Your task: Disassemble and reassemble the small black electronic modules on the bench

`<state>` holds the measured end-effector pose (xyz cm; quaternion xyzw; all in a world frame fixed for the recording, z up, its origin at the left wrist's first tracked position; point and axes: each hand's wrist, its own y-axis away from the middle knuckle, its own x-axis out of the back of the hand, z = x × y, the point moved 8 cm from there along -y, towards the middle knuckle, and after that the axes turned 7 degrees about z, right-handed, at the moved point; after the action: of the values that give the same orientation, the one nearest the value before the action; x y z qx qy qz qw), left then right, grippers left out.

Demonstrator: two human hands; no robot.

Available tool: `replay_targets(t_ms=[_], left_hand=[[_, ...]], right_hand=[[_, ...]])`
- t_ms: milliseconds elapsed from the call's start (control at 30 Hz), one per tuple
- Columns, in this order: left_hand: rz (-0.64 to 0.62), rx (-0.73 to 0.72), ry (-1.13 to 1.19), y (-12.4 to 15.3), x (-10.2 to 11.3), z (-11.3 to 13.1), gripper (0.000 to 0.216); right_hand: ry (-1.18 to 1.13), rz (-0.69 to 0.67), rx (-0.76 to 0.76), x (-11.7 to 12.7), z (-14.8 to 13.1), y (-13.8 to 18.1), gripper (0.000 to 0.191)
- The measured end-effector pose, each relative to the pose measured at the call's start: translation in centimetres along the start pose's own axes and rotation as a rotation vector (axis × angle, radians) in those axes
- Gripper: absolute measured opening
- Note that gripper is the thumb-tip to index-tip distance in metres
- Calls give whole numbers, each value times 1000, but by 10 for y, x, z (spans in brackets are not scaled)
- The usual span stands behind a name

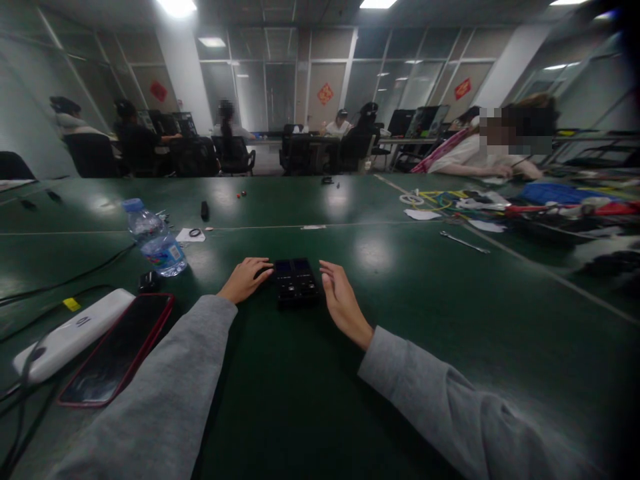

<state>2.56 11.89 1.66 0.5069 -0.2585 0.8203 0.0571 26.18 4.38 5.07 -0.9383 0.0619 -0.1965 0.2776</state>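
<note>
A flat black device (296,283) with two dark panels side by side, looking like a dual battery charger, lies on the green table between my hands. My left hand (247,278) is at its left edge, fingers stretched out; I cannot tell if the fingertips touch it. On the other side, my right hand (343,297) is a small gap away, fingers extended and palm turned inward. Neither hand grips anything. Small light marks show on the device's face, too blurred to read.
Left of me are a water bottle (157,240), a white power bank (75,337), a red-cased phone (120,350) and black cables. A wrench (465,243) and a heap of cables (565,200) lie to the right. People sit beyond the table (410,307).
</note>
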Motion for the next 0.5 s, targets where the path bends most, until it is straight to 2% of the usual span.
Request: replay_targets(t_ms=[133, 233, 500], left_hand=[[-10, 3, 3, 0, -1, -1, 46], [-8, 6, 4, 0, 0, 1, 46], [-12, 12, 6, 0, 1, 1, 45]], right_hand=[[-24, 37, -57, 2, 10, -1, 41], [-9, 26, -32, 2, 9, -2, 41], [260, -240, 195, -16, -24, 9, 46]])
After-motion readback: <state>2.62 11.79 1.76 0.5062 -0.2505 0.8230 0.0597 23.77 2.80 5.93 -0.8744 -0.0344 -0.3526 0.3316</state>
